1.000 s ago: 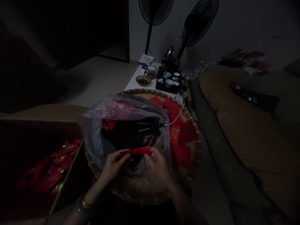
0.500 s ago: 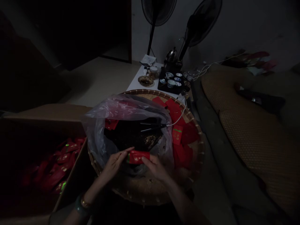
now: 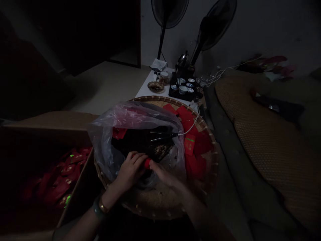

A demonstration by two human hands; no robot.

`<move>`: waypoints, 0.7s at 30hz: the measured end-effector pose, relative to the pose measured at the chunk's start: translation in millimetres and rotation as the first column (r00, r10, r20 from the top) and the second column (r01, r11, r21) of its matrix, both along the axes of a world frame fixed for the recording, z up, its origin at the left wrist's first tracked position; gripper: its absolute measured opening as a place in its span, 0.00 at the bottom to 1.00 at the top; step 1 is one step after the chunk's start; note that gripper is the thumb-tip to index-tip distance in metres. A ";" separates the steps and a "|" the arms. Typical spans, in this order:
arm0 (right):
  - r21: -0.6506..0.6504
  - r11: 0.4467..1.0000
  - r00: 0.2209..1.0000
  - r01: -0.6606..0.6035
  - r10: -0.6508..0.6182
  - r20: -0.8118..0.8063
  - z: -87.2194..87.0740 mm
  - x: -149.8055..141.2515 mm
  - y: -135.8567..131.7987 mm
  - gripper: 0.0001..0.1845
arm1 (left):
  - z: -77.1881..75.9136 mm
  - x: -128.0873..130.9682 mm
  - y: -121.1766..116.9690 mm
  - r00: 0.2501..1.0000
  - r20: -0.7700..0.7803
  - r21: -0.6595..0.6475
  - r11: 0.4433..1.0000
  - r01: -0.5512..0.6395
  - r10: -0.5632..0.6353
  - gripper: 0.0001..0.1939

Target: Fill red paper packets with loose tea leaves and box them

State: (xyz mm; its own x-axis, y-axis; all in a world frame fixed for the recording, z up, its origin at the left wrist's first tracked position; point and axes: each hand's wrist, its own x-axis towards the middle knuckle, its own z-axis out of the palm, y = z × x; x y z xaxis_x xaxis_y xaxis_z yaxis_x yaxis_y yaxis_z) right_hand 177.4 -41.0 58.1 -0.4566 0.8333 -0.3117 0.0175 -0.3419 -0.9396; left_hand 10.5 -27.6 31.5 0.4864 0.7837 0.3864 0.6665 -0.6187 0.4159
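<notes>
My left hand (image 3: 131, 169) is curled round a small red packet (image 3: 147, 163), of which only one end shows. The fingertips of my right hand (image 3: 164, 175) touch that same end. Both hands sit over the near edge of a clear plastic bag (image 3: 117, 124) holding dark loose tea (image 3: 140, 144), with dark tongs (image 3: 162, 135) lying on it. The bag rests in a round woven tray (image 3: 155, 201). Several flat red packets (image 3: 194, 144) lie on the tray's right side.
A cardboard box (image 3: 50, 124) at the left holds several filled red packets (image 3: 57, 180). Behind the tray a white table carries a black tea tray with cups (image 3: 183, 87) and a small bowl (image 3: 155, 87). Two standing fans (image 3: 213, 23) stand at the back. A woven mat (image 3: 271, 140) is on the right.
The red packet was held stretched between both hands; now it is gathered almost wholly into my left hand, and my right hand has slid in to its end.
</notes>
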 end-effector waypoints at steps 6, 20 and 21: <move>0.109 0.988 0.994 0.108 -0.105 -0.029 -7.4 31.2 28.9 0.33 | -10.7 -13.1 10.6 0.962 0.151 -0.074 0.973 -0.217 0.226 0.15; 0.275 0.863 0.632 -0.423 0.063 0.772 -55.4 0.2 59.3 0.42 | -11.2 -29.4 7.0 0.841 0.219 -0.205 0.866 -0.456 0.495 0.27; 0.303 0.853 0.657 -0.425 0.060 0.751 -55.6 -4.1 63.1 0.41 | -11.7 -31.7 6.2 0.854 0.216 -0.199 0.878 -0.435 0.473 0.25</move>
State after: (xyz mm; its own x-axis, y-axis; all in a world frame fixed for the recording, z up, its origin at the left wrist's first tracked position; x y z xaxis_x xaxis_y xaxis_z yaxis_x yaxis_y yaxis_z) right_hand 173.3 22.1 2.4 -0.4597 0.8449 -0.2735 0.7417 0.1959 -0.6415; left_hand -21.2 -21.5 19.8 -0.0353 0.9472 0.3187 0.7209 -0.1967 0.6645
